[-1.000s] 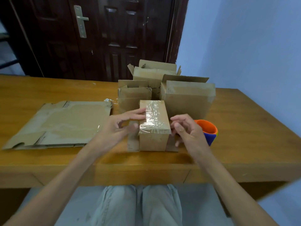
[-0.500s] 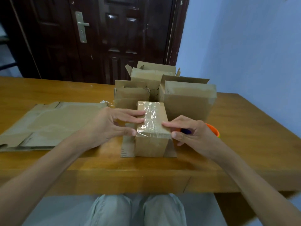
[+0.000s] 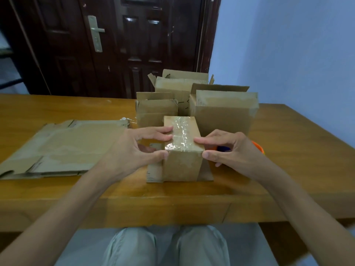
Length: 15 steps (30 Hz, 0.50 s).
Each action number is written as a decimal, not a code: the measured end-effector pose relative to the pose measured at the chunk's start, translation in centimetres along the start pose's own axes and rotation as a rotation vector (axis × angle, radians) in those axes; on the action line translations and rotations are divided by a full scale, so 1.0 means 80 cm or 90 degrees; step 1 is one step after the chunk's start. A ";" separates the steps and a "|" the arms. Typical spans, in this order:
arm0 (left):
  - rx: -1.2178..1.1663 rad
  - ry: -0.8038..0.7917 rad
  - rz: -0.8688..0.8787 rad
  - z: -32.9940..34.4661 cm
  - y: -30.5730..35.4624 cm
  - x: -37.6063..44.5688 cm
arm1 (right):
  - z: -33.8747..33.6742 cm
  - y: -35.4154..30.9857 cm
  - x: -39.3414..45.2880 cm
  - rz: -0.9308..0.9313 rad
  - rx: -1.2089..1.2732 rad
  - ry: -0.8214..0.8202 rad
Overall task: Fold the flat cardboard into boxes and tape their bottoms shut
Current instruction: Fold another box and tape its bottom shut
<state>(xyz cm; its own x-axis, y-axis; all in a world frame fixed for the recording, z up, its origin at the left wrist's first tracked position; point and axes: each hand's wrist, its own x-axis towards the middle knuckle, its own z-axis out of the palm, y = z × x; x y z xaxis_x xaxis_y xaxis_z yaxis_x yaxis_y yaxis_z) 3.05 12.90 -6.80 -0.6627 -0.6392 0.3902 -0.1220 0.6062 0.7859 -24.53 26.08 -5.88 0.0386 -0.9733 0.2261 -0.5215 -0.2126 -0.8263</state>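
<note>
Gripping taped box (image 3: 182,150) between left hand (image 3: 134,150) and right hand (image 3: 228,150), apparently pinching both sides

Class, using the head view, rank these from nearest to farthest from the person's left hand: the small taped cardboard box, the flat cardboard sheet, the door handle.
1. The small taped cardboard box: gripped by the left hand, at the table's centre.
2. The flat cardboard sheet: lying on the table to the hand's left.
3. The metal door handle: on the dark door beyond the table.

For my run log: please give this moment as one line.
left hand: holds small taped box | right hand: holds box
</note>
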 end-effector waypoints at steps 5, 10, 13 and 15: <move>0.021 0.061 0.030 0.018 -0.001 -0.009 | 0.022 0.008 -0.005 -0.062 -0.036 0.098; -0.024 0.098 -0.003 0.031 -0.002 -0.016 | 0.052 0.024 -0.008 -0.144 -0.088 0.214; -0.020 0.109 0.012 0.034 -0.003 -0.016 | 0.054 0.025 -0.007 -0.134 -0.070 0.211; -0.013 0.123 0.012 0.037 -0.005 -0.016 | 0.058 0.026 -0.005 -0.125 -0.068 0.216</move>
<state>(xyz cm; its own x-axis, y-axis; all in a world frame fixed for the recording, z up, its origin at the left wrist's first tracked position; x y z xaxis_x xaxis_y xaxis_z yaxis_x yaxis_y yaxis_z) 1.77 14.86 -9.03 -0.5103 -0.7078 0.4885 -0.0948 0.6109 0.7860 -21.69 25.66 -10.05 -0.1275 -0.8278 0.5464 -0.6183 -0.3644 -0.6963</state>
